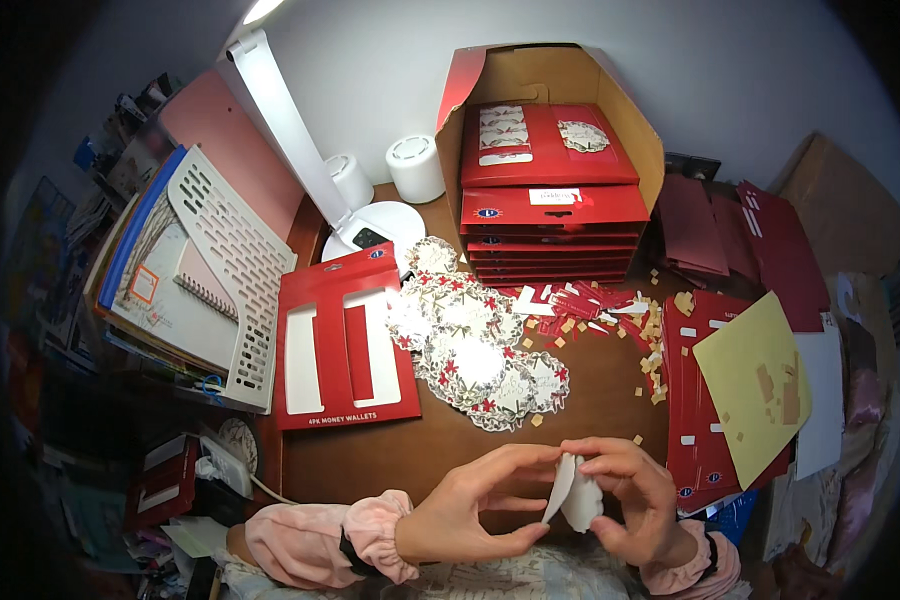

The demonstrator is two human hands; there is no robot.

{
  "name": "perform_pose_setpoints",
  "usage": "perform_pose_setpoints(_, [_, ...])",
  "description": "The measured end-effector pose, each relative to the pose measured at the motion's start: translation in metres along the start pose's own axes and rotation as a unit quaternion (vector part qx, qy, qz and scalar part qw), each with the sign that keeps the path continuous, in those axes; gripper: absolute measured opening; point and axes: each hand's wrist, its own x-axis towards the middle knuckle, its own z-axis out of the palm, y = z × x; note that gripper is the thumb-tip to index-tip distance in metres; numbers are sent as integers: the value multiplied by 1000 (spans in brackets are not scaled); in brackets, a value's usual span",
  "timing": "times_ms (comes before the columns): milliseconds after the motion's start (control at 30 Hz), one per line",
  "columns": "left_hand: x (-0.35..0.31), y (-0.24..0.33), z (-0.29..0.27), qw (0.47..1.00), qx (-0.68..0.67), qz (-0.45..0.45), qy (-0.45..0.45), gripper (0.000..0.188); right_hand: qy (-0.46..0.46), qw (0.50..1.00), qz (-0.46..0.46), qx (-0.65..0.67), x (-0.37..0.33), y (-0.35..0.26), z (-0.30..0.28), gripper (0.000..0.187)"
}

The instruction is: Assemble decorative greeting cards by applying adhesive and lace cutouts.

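Note:
My left hand [470, 505] and my right hand [632, 490] meet close to my body at the desk's near edge. Between them is a white scalloped-edge card [578, 497], spread apart in two leaves; whether these are one folded piece or two, I cannot tell. The thumb and fingertips of my left hand grip the left leaf, while my right thumb and fingers pinch the right one. Beyond my hands lies a heap of scalloped floral cut-out cards [470, 350] with red and green decoration. A red window sleeve [345, 345] rests left of the heap.
An open cardboard box [550, 75] holds stacked red packs [555, 225]. Red and white scraps [580, 308] and small tan squares [653, 350] litter the desk [360, 465]. A yellow sheet [745, 375] overlies red card at right. A desk lamp [295, 125] and white file rack [235, 260] stand left.

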Motion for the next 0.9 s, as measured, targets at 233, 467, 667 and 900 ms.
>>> perform_pose_setpoints(233, [2, -3, -5, 982, -176, -71, -16, 64, 60, 995, 63, 42, 3, -4, 11, 46])
perform_pose_setpoints(467, [16, -45, -17, 992, 57, -44, 105, 45, 30, 994, 63, -87, 8, 9, 18, 42])
perform_pose_setpoints(667, [44, 15, -50, 932, 285, -67, 213, 55, 59, 992, 71, -88, 3, 11, 12, 43])
perform_pose_setpoints(900, [47, -11, -91, 796, 549, 77, 244, 68, 35, 983, 84, -158, -4, 3, 9, 44])
